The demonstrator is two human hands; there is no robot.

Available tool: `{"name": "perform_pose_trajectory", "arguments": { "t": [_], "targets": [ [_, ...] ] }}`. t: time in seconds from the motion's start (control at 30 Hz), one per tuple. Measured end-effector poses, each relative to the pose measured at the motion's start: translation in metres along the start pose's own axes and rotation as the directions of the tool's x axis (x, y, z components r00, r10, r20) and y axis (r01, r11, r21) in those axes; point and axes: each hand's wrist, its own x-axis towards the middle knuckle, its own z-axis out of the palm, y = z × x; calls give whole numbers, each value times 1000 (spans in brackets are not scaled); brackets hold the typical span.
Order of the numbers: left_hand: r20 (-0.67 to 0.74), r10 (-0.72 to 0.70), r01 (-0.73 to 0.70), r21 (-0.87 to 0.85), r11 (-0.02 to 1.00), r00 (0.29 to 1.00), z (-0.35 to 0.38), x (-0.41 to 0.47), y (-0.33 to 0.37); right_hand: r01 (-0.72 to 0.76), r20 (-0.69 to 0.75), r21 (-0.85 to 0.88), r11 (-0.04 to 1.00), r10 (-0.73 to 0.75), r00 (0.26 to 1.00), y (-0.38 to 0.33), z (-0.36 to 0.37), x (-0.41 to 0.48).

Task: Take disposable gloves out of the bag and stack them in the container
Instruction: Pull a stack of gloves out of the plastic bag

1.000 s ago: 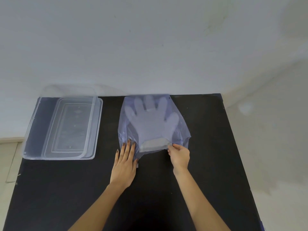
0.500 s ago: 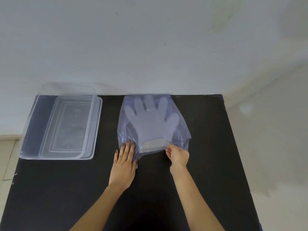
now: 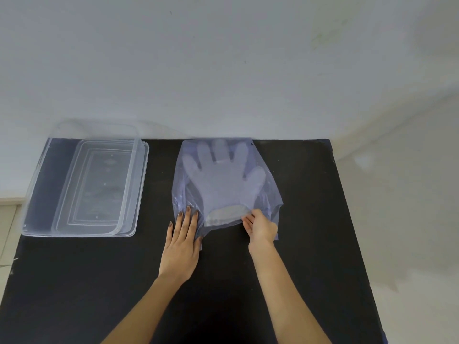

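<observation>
A clear plastic bag (image 3: 270, 194) lies flat on the black table (image 3: 310, 244), its mouth toward me. Inside it a stack of translucent disposable gloves (image 3: 223, 180) shows through, fingers pointing away. My left hand (image 3: 182, 242) lies flat with fingers spread, pressing the bag's near left corner. My right hand (image 3: 260, 227) pinches the bag's upper edge at the mouth, beside the glove cuffs. A clear rectangular container (image 3: 37, 189) sits at the table's far left with its clear lid (image 3: 139, 189) resting partly across it.
A pale wall rises just behind the table's far edge. The table's right edge runs diagonally, with light floor beyond it. The container's left side reaches the table's left edge.
My right hand has shifted slightly at the bag's mouth, fingers now reaching toward the glove cuffs. My left hand and the bag have stayed in place.
</observation>
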Motion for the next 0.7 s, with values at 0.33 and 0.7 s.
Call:
{"name": "perform_pose_trajectory", "arguments": {
  "t": [0.33, 0.7],
  "targets": [
    [-7, -2, 2, -39, 999, 1000, 0, 0, 0, -7, -12, -131, 991, 6, 1000, 1, 10, 0],
    [-27, -11, 10, -24, 1000, 1000, -1, 0, 2, -74, 91, 22, 997, 72, 993, 4, 6, -2]
  ]
}}
